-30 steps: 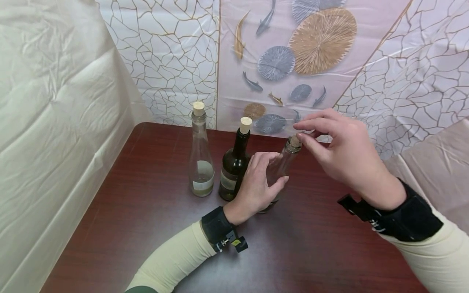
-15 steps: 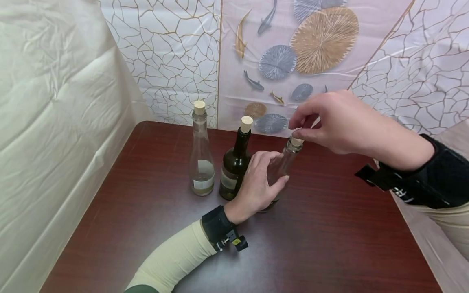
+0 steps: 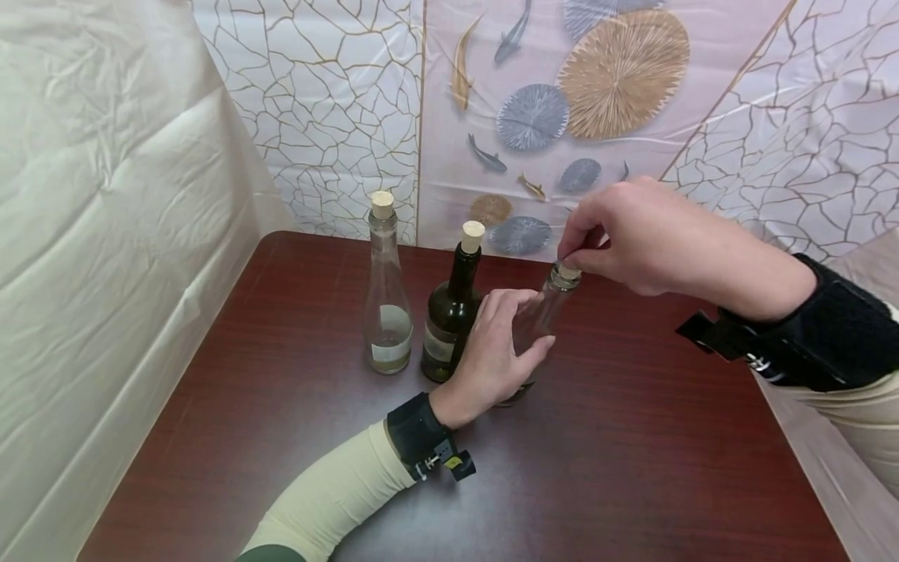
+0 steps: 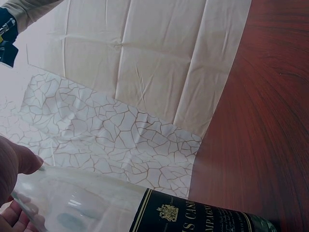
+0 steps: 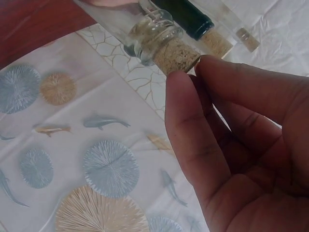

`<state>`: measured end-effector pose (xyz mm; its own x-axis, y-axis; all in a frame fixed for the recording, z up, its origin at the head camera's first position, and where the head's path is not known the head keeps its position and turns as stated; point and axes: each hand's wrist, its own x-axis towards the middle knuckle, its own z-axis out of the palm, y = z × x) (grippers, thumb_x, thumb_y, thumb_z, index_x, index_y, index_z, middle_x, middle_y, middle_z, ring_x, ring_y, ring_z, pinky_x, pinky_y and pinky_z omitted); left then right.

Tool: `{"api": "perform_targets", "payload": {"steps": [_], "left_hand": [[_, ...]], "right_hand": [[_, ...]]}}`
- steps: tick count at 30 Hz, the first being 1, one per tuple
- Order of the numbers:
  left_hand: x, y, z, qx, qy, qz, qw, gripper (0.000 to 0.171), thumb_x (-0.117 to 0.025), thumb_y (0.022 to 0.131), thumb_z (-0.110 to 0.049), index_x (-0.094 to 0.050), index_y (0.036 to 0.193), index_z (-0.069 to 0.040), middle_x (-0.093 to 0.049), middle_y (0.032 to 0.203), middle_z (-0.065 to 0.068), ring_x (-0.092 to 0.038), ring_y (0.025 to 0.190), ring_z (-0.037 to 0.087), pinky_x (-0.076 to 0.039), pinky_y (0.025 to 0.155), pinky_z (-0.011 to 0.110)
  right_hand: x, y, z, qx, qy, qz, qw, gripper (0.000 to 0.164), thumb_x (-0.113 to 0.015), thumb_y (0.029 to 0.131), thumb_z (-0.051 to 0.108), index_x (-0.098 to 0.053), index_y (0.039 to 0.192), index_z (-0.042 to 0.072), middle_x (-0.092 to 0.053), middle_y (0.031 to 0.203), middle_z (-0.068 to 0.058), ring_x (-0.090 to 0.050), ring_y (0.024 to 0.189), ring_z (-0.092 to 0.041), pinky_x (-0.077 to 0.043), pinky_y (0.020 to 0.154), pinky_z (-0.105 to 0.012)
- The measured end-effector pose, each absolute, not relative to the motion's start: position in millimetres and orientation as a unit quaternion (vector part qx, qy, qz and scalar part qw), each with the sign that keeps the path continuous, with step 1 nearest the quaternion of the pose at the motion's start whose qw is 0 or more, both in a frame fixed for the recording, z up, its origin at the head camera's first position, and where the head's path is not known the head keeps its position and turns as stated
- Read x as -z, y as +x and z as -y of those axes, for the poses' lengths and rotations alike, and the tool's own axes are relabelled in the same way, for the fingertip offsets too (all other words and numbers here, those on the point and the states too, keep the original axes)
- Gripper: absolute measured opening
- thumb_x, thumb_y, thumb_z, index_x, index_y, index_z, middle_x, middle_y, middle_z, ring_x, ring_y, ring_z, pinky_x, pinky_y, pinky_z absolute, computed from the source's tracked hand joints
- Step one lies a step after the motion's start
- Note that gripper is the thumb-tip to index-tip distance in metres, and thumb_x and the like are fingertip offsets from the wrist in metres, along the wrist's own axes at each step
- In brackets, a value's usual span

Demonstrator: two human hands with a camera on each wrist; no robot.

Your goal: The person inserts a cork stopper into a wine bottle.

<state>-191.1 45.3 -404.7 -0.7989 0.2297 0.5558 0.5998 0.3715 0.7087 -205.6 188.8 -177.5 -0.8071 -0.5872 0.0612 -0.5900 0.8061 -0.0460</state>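
Note:
My left hand (image 3: 488,359) grips the body of a clear glass bottle (image 3: 551,300), the rightmost of three. A black printed label (image 4: 193,217) shows low on that bottle in the left wrist view. At its mouth sits a cork (image 5: 175,54), partly down in the neck and partly sticking out. The thumb and forefinger of my right hand (image 3: 649,238) pinch the cork's top end. Just left of my left hand stands a dark green bottle (image 3: 452,312) with a cork (image 3: 473,236) in its neck. Further left is another clear bottle (image 3: 388,312), also corked (image 3: 382,204).
All three bottles stand on a dark red wooden table (image 3: 632,437). Behind it hangs a patterned cloth (image 3: 337,117) with fish and round leaf shapes in its middle panel. A pale cloth (image 3: 133,257) borders the left side.
My right hand has swung up and turned over the bottle's mouth, its fingers now closer together on the cork. My left hand and the bottles have stayed in place.

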Motion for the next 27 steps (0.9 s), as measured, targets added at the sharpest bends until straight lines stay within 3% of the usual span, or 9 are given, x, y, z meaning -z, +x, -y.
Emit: {"api": "perform_targets", "payload": {"steps": [15,27], "left_hand": [[405,-192,-45,0.495,-0.263,0.805,0.196,0.055,-0.082,0.091,-0.02,-0.054,0.138,-0.012,-0.057,0.128,0.006,-0.053,0.116,0.02,-0.048,0.1,0.035],[405,-191,-46,0.501,-0.256,0.805,0.187,0.055,-0.082,0.091,-0.02,-0.054,0.138,-0.011,-0.057,0.128,0.007,-0.054,0.118,0.023,-0.048,0.101,0.037]], "right_hand": [[186,-198,-193,-0.052,0.327,0.941,0.065,0.015,-0.081,0.086,0.006,-0.08,0.085,0.021,-0.077,0.083,0.007,-0.063,0.07,-0.01,-0.05,0.066,-0.032],[192,-196,-196,-0.065,0.335,0.935,0.102,0.02,-0.081,0.085,0.002,-0.079,0.085,0.022,-0.077,0.084,0.008,-0.065,0.075,-0.011,-0.051,0.07,-0.035]]}}
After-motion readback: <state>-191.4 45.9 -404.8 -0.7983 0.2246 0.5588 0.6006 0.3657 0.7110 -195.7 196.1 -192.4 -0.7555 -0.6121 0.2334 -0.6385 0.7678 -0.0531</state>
